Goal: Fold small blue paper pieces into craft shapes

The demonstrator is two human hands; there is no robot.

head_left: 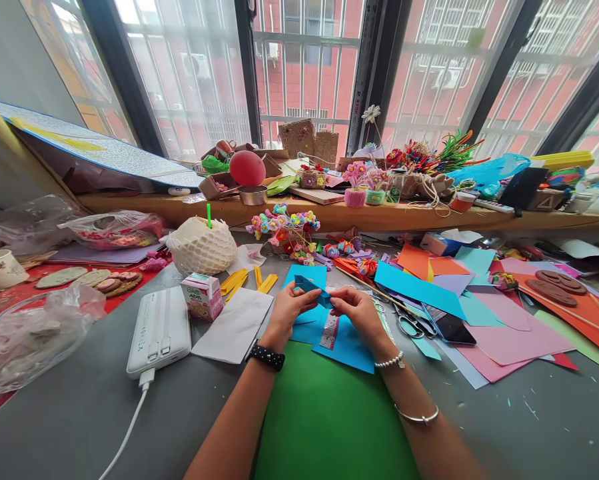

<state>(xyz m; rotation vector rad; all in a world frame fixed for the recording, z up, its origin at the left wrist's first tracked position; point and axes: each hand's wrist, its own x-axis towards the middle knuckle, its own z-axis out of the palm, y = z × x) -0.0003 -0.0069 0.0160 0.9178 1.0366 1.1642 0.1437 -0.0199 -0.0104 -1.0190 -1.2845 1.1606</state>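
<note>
Between my two hands is a small folded piece of blue paper point(310, 285), held above the table. My left hand point(288, 312) pinches its left side between thumb and fingers. At its right edge, my right hand point(358, 312) pinches it with thumb and forefinger. Below them lie blue paper sheets point(356, 350), with a narrow patterned strip point(330, 331) resting on top. A green sheet point(329, 420) spreads under my wrists, nearest to me. Just right of my right hand are scissors point(410, 325).
To the left stand a white power bank point(160, 330) with a cable, a small pink box point(202, 296) and a netted coconut point(202, 245). At right, a phone point(450, 325) lies among coloured papers point(519, 333). Crafts and a red balloon point(247, 168) crowd the window ledge point(189, 211).
</note>
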